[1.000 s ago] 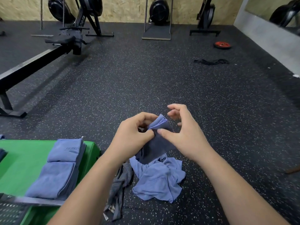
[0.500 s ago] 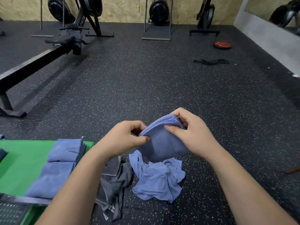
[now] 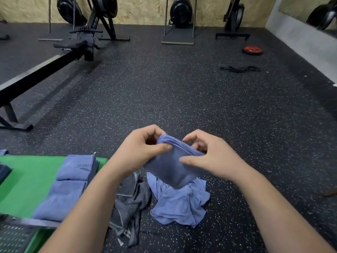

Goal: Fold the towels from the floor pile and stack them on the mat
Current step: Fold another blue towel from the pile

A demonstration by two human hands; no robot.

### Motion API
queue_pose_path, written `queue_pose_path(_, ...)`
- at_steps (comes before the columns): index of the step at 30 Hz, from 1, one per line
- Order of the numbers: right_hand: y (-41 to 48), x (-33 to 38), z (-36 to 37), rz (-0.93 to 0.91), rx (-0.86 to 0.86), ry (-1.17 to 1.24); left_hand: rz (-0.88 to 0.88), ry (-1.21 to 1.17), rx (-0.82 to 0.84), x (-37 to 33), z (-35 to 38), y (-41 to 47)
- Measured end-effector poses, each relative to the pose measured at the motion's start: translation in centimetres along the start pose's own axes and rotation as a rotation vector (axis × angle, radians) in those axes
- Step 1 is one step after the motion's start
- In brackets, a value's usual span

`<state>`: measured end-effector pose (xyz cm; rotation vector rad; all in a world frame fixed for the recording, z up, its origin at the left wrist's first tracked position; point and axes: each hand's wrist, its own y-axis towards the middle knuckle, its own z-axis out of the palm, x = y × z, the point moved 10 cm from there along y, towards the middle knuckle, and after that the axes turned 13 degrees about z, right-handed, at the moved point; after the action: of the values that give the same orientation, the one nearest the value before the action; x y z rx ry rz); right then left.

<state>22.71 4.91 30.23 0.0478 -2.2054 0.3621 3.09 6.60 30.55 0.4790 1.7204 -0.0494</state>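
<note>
A folded blue towel [image 3: 171, 167] hangs in the air between my hands. My left hand [image 3: 140, 152] pinches its upper left corner with thumb and fingers. My right hand [image 3: 209, 157] grips its right edge, thumb across the front. Below them on the floor lie a crumpled blue towel [image 3: 180, 205] and a dark grey striped towel [image 3: 129, 201]. On the green mat [image 3: 27, 181] at the left lie two folded blue towels [image 3: 71, 181], one behind the other.
A rowing machine [image 3: 45, 64] runs along the left side of the black speckled floor. A red weight plate [image 3: 252, 50] and a black band [image 3: 239, 69] lie at the far right. A dark grated object [image 3: 14, 236] sits at the bottom left corner.
The blue towel has been folded smaller and lifted slightly. My left hand has shifted to its upper left corner and my right hand to its right edge.
</note>
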Motion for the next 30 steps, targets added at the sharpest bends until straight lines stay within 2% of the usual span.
queue_pose_path(4, -0.3, 1.4, 2.2, -0.092, 0.043, -0.075, 0.021, 0.048, 0.079, 0.0, 2.2, 0.1)
queue_pose_path(7, -0.1, 1.9, 2.0, -0.133, 0.013, -0.062, 0.027, 0.042, 0.063, 0.4, 2.0, 0.3)
queue_pose_path(10, 0.0, 1.9, 1.1, -0.149, -0.017, -0.002, -0.046, 0.093, 0.123, 1.5, 1.6, 0.0)
queue_pose_path(13, 0.1, 1.3, -0.8, -0.145, -0.103, 0.049, -0.134, 0.127, 0.152, 2.6, 0.8, -0.4)
queue_pose_path(19, -0.2, 0.8, -3.0, -0.136, -0.233, 0.154, -0.171, -0.016, 0.154, 3.4, -0.4, -0.7)
queue_pose_path(26, -0.2, 0.8, -3.8, -0.099, -0.415, 0.157, -0.056, -0.096, -0.136, 2.0, -3.2, 0.2)
queue_pose_path(30, 0.1, 1.6, -2.9, -0.077, -0.481, 0.182, -0.152, -0.355, -0.408, 3.2, -3.8, -0.4)
